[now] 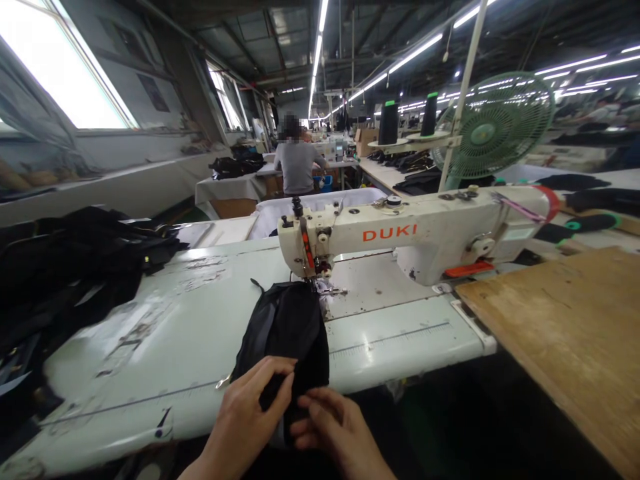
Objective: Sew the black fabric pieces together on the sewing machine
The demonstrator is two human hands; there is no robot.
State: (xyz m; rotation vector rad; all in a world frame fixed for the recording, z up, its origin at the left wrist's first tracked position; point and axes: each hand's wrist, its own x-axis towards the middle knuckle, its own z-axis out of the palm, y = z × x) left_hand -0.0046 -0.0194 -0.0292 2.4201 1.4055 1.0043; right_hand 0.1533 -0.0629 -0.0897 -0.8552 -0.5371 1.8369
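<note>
A black fabric piece (295, 320) lies on the pale sewing table (200, 320), its far end under the needle area of a white sewing machine (350, 233). Its near end reaches the table's front edge. My left hand (250, 407) pinches the fabric between thumb and fingers on its upper side. Close by on the right, my right hand (335, 427) has its fingers curled against the lower part of the same piece. What its fingertips grip, if anything, blends into the dark cloth. A small metal zipper pull (223, 382) shows at the fabric's left edge.
Dark garments or cloth (65, 267) are heaped at the left. A wooden board (570, 333) adjoins the table on the right. Black thread cones (389, 123) and a green fan (493, 127) stand behind the machine. Farther off, a person in grey (300, 163) faces away.
</note>
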